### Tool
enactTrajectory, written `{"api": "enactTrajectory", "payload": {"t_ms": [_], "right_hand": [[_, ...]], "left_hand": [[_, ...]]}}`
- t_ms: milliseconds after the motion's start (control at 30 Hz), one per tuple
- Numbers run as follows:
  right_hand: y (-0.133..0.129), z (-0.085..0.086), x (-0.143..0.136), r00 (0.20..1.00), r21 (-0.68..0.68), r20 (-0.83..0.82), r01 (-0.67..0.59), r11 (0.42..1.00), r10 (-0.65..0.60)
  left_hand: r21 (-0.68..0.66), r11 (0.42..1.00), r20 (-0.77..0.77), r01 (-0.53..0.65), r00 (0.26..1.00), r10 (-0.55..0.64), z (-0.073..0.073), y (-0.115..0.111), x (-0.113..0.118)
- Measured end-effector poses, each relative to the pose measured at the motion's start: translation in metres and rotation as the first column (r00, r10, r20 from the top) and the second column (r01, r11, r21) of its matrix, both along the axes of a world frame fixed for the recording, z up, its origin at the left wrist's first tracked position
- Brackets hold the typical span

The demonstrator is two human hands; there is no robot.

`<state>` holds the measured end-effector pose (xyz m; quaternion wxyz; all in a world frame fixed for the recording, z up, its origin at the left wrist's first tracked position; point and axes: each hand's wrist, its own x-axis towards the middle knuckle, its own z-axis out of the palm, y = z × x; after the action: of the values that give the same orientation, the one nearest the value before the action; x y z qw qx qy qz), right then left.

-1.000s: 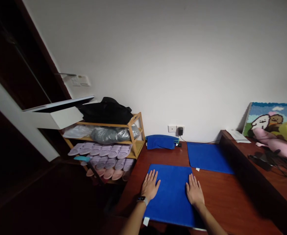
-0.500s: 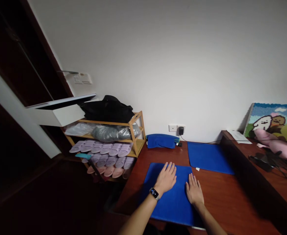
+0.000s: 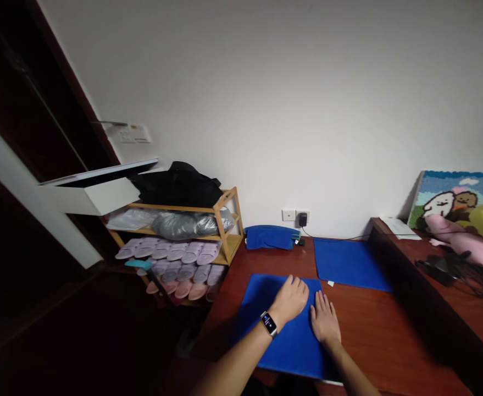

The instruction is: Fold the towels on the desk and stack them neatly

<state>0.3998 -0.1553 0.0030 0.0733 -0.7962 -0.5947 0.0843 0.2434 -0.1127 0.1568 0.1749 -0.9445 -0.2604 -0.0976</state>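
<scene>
A blue cloth (image 3: 286, 344) lies spread flat on the reddish-brown wooden table (image 3: 373, 330). Over its far right part is my left hand (image 3: 291, 300), with a smartwatch on the wrist. The fingers are curled down, and their tips are hidden, so what they hold, if anything, does not show. My right hand (image 3: 326, 319) rests palm down along the cloth's right edge, fingers stretched out, partly on the bare wood. A second blue cloth (image 3: 350, 264) with a small white tag lies flat farther back. Near the wall sits a folded blue cloth bundle (image 3: 270, 237).
A black plug (image 3: 303, 219) with a cable is in the wall socket. To the left stands a wooden rack (image 3: 235, 242) with slippers and a black bag (image 3: 179, 184). On a raised ledge to the right are a pink plush toy (image 3: 464, 239) and a dark cable bundle (image 3: 455, 272).
My left hand has slid right across the cloth, and its fingers have curled from flat. My right hand stays flat at the right edge. The view has shifted slightly.
</scene>
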Motion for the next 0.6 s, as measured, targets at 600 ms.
{"api": "enactTrajectory", "payload": {"t_ms": [600], "right_hand": [[-0.001,0.004,-0.001,1.000,-0.021,0.009,-0.009,1.000,0.009]], "left_hand": [[0.052,0.997,-0.022,0.061,0.998,-0.060,0.013,-0.005,0.012]]}}
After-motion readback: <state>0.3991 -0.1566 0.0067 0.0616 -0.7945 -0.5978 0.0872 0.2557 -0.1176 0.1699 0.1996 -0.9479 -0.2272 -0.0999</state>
